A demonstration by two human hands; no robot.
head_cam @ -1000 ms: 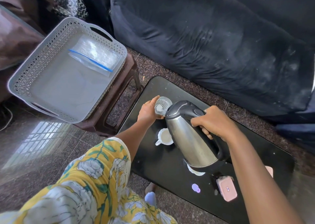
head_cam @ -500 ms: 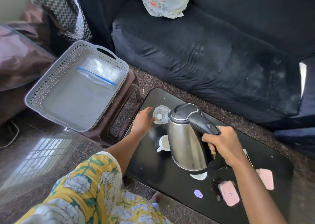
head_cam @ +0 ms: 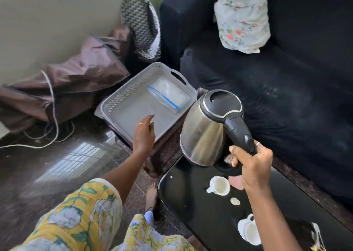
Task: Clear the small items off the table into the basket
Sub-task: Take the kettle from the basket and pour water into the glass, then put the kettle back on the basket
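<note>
Head view: no brand, label or writing can be read on anything here. The kettle [head_cam: 208,128] is brushed steel with a black lid, black handle and black base ring; it is upright, lifted clear of the bench [head_cam: 200,208] and hanging over the bench's near-left corner, just beside the basket [head_cam: 114,105]. The right hand [head_cam: 252,166] is clenched around the kettle's handle, fingers wrapped under it, a ring showing on one finger.

The basket is pale grey plastic with perforated walls and a cut-out handle at its far end. It sits on a dark brown stool [head_cam: 152,155] between the bench and a heap of brown fabric [head_cam: 76,82]. Inside it lies a clear zip bag [head_cam: 168,96] with a blue seal strip — pushed toward the far right corner, the rest of the floor bare.

The left hand [head_cam: 143,134] is released and grasps nothing; it hovers over the basket's near edge, fingers loosely spread and pointing at the bag (a thin ring on one finger).

On the glossy black bench stand a white cup [head_cam: 219,185] just below the kettle, a small white round piece [head_cam: 235,201] beside it, and another white cup [head_cam: 250,229] nearer the right forearm. Behind lies a dark sofa [head_cam: 286,98] with a floral cushion [head_cam: 242,19].
</note>
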